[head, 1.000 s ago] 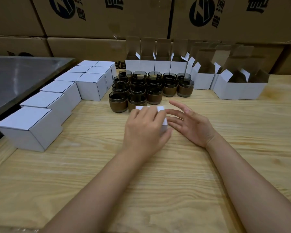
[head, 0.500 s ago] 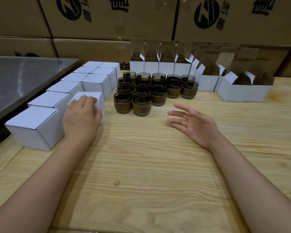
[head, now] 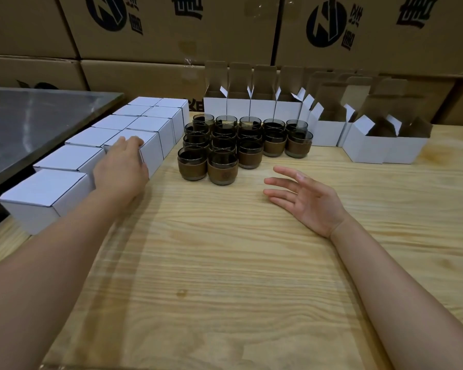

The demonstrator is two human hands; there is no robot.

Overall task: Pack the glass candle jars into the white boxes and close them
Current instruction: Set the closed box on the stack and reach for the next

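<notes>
The left hand (head: 120,169) grasps a closed white cardboard box (head: 152,153), the right hand (head: 308,201) spreads released over the pale wooden counter (head: 225,263), and the brown cartons (head: 225,36) behind bear dark-blue logos (head: 106,10) and Chinese characters.

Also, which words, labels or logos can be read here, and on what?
"KE": on the lower brown carton, the rest hidden behind the closed white boxes.
Dark round logos and Chinese characters on the upper cartons: cropped, not readable.
Emblem on the front candle jar: too faint.
No print on the open white boxes.
</notes>
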